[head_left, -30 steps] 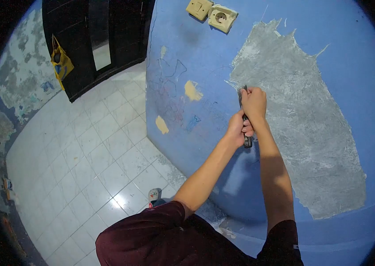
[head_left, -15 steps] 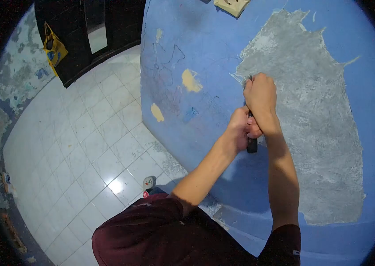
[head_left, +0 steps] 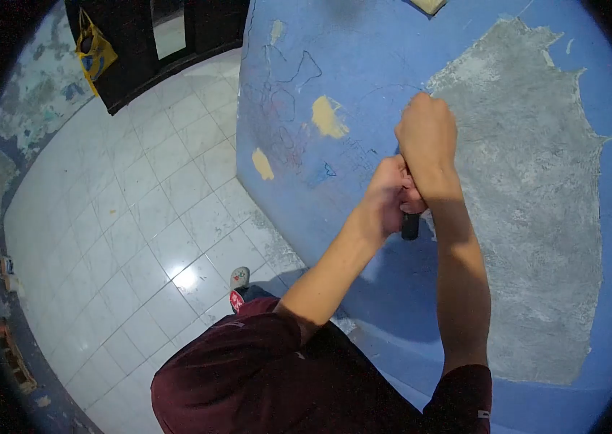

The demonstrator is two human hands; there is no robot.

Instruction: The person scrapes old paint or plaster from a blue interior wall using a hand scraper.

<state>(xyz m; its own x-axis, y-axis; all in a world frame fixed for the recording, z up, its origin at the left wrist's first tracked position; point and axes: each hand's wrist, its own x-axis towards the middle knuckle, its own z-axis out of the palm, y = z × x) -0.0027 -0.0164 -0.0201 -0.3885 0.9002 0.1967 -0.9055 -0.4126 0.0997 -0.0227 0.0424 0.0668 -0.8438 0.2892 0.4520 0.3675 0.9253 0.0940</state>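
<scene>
At the left, a yellow bag (head_left: 96,54) hangs by its straps on a dark cabinet (head_left: 125,50), so it stays off the tiled floor (head_left: 147,188). Further right, a shoe (head_left: 240,276) is on these tiles, near the blue wall (head_left: 299,170). The left hand (head_left: 387,192) is closed around the black tool (head_left: 410,227), whose lower end comes out below the fingers. The right hand (head_left: 429,134) is closed just above, seemingly around the same tool, probably for firmer pressure and steadier control, beside the rough grey patch (head_left: 523,181). The tool's upper end is hidden.
</scene>
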